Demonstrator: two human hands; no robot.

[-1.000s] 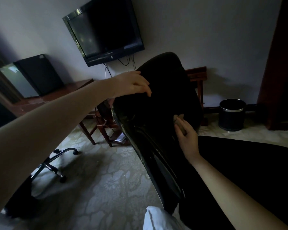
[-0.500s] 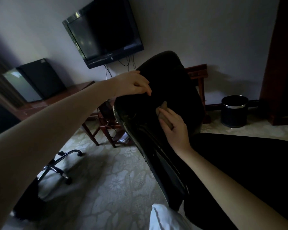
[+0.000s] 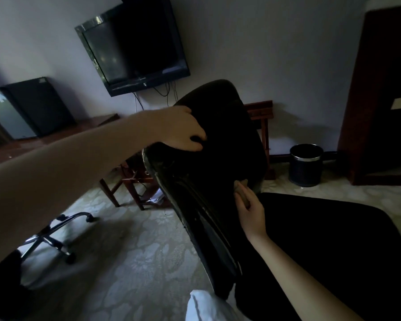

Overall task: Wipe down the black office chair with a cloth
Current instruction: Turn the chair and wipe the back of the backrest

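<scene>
My right hand [image 3: 249,212] has a flat grip, fingers fairly straight, pressing the folded cloth [image 3: 241,188] against the chair [image 3: 213,140] back near its lower right edge. My left hand [image 3: 183,129] has a closed grip, fingers curled over the upper left edge of the chair back, steadying it at a tilt. I judge the wiping of the back to be under way. The next move calls for sliding the cloth across the back with even pressure while the left hand braces. A bin [image 3: 306,164] stands well right of the chair.
</scene>
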